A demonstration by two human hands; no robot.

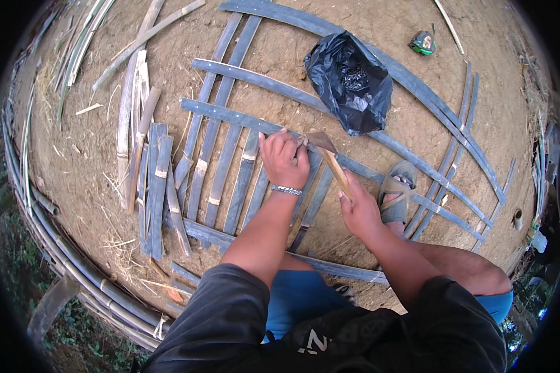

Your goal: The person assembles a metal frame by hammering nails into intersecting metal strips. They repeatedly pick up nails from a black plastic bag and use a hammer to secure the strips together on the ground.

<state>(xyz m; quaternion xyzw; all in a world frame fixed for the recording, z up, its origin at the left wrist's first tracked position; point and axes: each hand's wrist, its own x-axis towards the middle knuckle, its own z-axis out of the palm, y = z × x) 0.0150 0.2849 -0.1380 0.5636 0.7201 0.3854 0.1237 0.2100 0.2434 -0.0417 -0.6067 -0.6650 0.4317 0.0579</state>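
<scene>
My right hand (361,208) is wrapped round the pale wooden handle of a striking tool (337,171). Its brownish metal head lies close to my left fingertips; whether it is a hammer or a hatchet I cannot tell. My left hand (284,160), with a chain bracelet at the wrist, is closed at a long grey bamboo strip (230,116). What its fingers pinch is too small to make out. Beneath that strip, several bamboo slats (247,168) run crosswise toward me, forming a lattice on the ground.
A black plastic bag (350,84) sits open on the lattice's far side. A tape measure (422,42) lies at the far right. Loose bamboo slats (158,186) are piled at the left, and long bamboo poles (106,283) border the ground. My sandalled foot (397,193) stands by the strips.
</scene>
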